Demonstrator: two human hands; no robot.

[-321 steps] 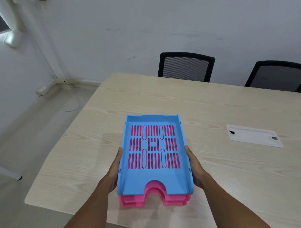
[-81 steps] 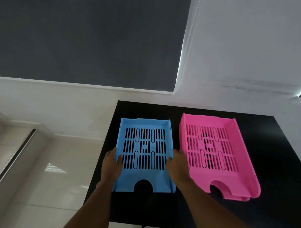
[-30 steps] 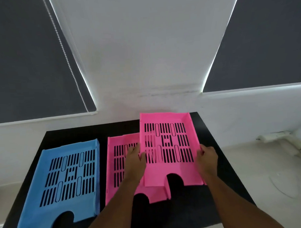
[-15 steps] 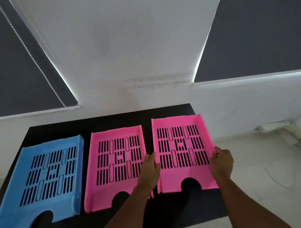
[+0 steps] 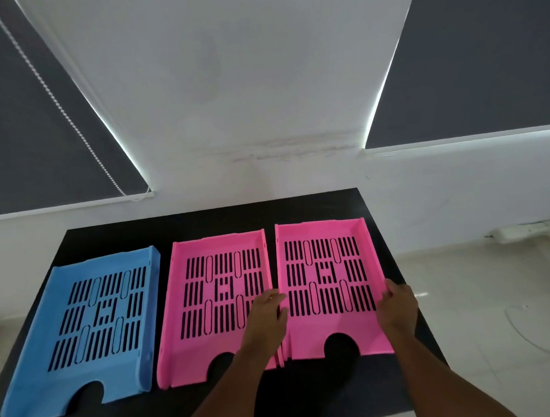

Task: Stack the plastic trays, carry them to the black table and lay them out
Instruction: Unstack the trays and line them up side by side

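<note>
Three slotted plastic trays lie side by side on the black table (image 5: 305, 394). The blue tray (image 5: 93, 320) is on the left, one pink tray (image 5: 218, 307) in the middle, and a second pink tray (image 5: 329, 287) on the right. My left hand (image 5: 266, 317) grips the right pink tray's left wall, resting over the gap between the two pink trays. On that tray's right wall sits my right hand (image 5: 398, 307), fingers curled over the rim. The right pink tray rests flat on the table.
A white wall rises just behind the table, with dark roller blinds (image 5: 40, 129) on both sides and a bead chain (image 5: 68, 115) hanging at the left. Pale floor (image 5: 489, 310) lies to the right of the table's right edge, which runs close to the right pink tray.
The second pink tray has been lifted off the middle one, moved right and set down beside it. Both hands stay on its sides.
</note>
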